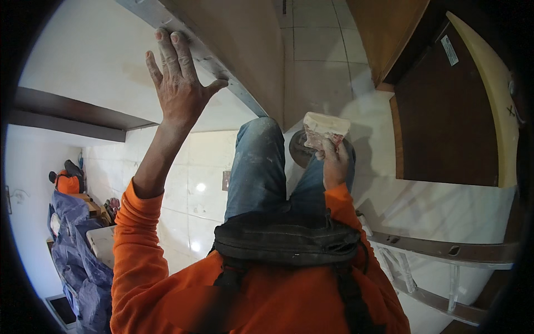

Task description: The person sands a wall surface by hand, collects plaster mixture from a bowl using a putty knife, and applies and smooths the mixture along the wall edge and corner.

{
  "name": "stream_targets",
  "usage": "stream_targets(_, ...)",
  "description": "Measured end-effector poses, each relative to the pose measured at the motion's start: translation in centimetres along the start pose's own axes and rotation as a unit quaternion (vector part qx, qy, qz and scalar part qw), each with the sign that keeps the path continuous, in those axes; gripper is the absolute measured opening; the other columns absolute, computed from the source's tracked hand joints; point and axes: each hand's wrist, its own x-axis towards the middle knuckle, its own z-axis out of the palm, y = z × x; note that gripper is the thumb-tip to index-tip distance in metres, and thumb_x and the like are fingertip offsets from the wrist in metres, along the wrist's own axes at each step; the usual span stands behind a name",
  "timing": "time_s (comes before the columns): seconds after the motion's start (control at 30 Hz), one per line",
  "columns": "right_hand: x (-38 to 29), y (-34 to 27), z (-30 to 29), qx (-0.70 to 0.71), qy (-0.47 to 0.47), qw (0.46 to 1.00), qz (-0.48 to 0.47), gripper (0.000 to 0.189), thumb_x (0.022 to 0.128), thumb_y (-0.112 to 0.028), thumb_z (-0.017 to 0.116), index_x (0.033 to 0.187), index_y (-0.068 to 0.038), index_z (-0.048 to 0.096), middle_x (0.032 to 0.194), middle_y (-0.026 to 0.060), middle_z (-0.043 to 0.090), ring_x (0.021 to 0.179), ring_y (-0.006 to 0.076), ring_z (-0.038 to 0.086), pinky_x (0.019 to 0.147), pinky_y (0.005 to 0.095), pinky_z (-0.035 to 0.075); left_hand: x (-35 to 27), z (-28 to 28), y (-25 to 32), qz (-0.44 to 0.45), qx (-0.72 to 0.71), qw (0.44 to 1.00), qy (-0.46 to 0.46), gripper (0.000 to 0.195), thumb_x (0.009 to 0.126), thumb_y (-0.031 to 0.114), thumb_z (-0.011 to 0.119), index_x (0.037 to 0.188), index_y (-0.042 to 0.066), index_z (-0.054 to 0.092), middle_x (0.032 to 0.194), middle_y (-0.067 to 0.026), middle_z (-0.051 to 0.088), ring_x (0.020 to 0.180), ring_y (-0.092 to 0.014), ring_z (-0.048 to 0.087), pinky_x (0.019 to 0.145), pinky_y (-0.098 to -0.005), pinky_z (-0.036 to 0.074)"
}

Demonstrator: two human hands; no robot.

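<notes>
My left hand (180,79) is spread flat against a white wall (91,54), its fingers apart and dusted with pale powder. Its thumb and fingertips rest along a perforated metal corner strip (208,62) on the wall's edge. Lower down, in front of my right knee, my right hand (333,160) grips a spreader (319,140) with reddish patches, coated in cream-coloured putty. Behind the spreader, a round dark object (298,148) is partly hidden by it and my leg.
A brown panelled piece of furniture (442,112) stands at right, bearing a small label. An aluminium ladder (417,240) lies at lower right. Blue plastic sheeting (79,250) covers things at left, near an orange bag (69,182). Pale floor tiles (319,79) run beyond the wall's end.
</notes>
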Motion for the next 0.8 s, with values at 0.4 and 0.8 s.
stream_targets(0.4, 0.0, 0.3, 1.2, 0.067, 0.007, 0.998, 0.016, 0.026, 0.094, -0.019, 0.058, 0.111, 0.002, 0.06, 0.091, 0.005, 0.063, 0.068, 0.0093, 0.055, 0.06, 0.0226, 0.045, -0.9, -0.6, 0.1, -0.037, 0.055, 0.998, -0.012, 0.145, 0.059, 0.07, 0.08, 0.15, -0.01, -0.001, 0.157, -0.0345, -0.001, 0.15, -0.039, -0.002, 0.121, -0.0503, 0.008)
stream_targets(0.8, 2.3, 1.7, -2.6, 0.045, 0.143, 0.987, -0.06, 0.029, 0.096, -0.017, 0.06, 0.118, 0.0, 0.057, 0.102, 0.0048, 0.063, 0.084, 0.011, 0.059, 0.07, 0.0245, 0.049, -0.4, -1.5, -0.7, -0.009, 0.092, 0.996, -0.007, 0.152, 0.056, 0.068, 0.082, 0.151, -0.005, -0.012, 0.152, -0.0403, -0.01, 0.144, -0.052, -0.003, 0.115, -0.061, 0.021)
